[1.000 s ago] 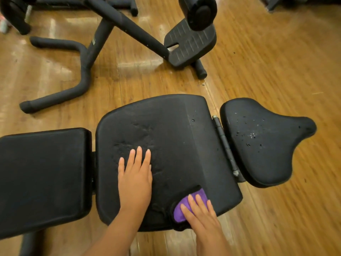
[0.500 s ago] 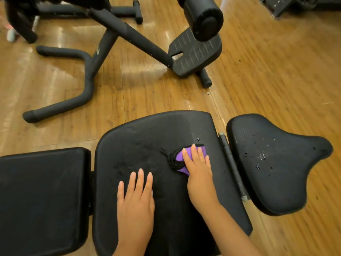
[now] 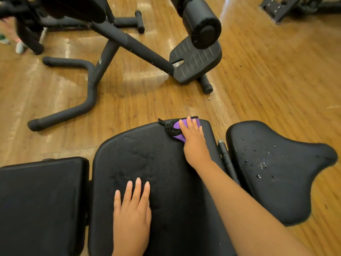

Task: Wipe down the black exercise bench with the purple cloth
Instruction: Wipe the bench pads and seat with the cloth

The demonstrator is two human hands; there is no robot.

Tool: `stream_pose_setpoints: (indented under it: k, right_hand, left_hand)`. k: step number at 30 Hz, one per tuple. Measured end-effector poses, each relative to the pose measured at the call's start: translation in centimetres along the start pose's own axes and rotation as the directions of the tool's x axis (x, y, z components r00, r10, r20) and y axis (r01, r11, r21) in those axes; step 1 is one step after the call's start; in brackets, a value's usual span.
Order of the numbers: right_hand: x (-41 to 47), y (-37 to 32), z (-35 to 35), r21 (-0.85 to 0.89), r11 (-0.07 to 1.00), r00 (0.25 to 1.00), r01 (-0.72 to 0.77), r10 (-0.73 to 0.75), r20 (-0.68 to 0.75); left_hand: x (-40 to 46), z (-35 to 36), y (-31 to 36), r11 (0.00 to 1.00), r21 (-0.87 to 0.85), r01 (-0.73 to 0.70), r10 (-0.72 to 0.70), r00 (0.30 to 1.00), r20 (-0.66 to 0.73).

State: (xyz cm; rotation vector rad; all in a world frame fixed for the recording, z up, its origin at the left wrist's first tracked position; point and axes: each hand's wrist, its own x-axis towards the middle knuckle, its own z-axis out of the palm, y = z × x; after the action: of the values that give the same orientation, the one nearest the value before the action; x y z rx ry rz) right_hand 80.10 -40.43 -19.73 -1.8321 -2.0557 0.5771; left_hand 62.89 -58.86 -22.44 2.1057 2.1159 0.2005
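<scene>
The black exercise bench (image 3: pixel 162 163) lies across the lower half of the view in three padded sections. My right hand (image 3: pixel 193 139) presses the purple cloth (image 3: pixel 178 126), which has a black trim, flat against the far edge of the middle pad. My left hand (image 3: pixel 132 213) rests palm down with fingers together on the near part of the same pad, holding nothing. The right seat pad (image 3: pixel 273 170) carries small specks and droplets.
A left pad section (image 3: pixel 40 200) fills the lower left. On the wooden floor (image 3: pixel 276 80) beyond stands another black machine with a curved tube base (image 3: pixel 86 100), a ribbed foot plate (image 3: pixel 197 61) and a foam roller (image 3: pixel 203 21). More equipment sits at the top right.
My right hand has slid the purple cloth from the near edge of the middle pad across to its far edge. My left hand has stayed flat on the pad.
</scene>
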Motion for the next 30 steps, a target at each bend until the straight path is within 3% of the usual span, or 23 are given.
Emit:
stream_pose_setpoints:
  k: [4, 9, 14, 17, 20, 23, 25, 30]
  right_hand:
    - [-3.3, 1.5, -1.1, 0.022, 1.000, 0.998, 0.013, -0.015, 0.060]
    - [-15.5, 4.5, -0.2, 0.008, 1.000, 0.999, -0.009, 0.008, 0.046]
    - [-24.9, 6.2, -0.5, -0.082, 0.995, 0.994, 0.056, -0.048, 0.098]
    - [-27.2, 5.7, -1.0, -0.151, 0.984, 0.990, 0.094, -0.076, 0.122]
    - [-27.1, 5.7, -0.8, -0.206, 0.971, 0.979, 0.125, -0.087, 0.182]
    - [-25.2, 6.5, -0.3, -0.229, 0.972, 0.980, 0.060, -0.014, 0.197]
    - [-23.2, 5.8, -1.2, -0.227, 0.974, 0.994, -0.017, 0.042, 0.104]
    - [-15.9, 4.1, -1.4, 0.018, 0.988, 0.987, -0.154, 0.155, -0.030]
  left_hand:
    - [0.0, -0.7, 0.4, 0.999, 0.034, 0.013, -0.014, 1.000, 0.010]
    - [-0.2, -1.0, 0.6, 0.996, 0.084, 0.009, -0.009, 1.000, 0.008]
    - [-0.2, -1.6, 1.4, 0.994, 0.081, 0.076, -0.080, 0.995, 0.056]
    - [-0.5, -1.5, 3.0, 0.995, 0.049, 0.087, -0.087, 0.996, 0.015]
    - [-0.1, -1.2, 6.0, 1.000, 0.001, 0.004, -0.004, 0.999, 0.054]
    - [0.7, -0.4, 8.6, 0.998, -0.032, -0.049, 0.050, 0.998, 0.030]
    - [1.7, 0.1, 9.3, 0.997, -0.034, -0.062, 0.062, 0.998, -0.002]
    - [5.4, 0.7, 8.6, 0.993, 0.001, -0.120, 0.120, 0.992, -0.045]
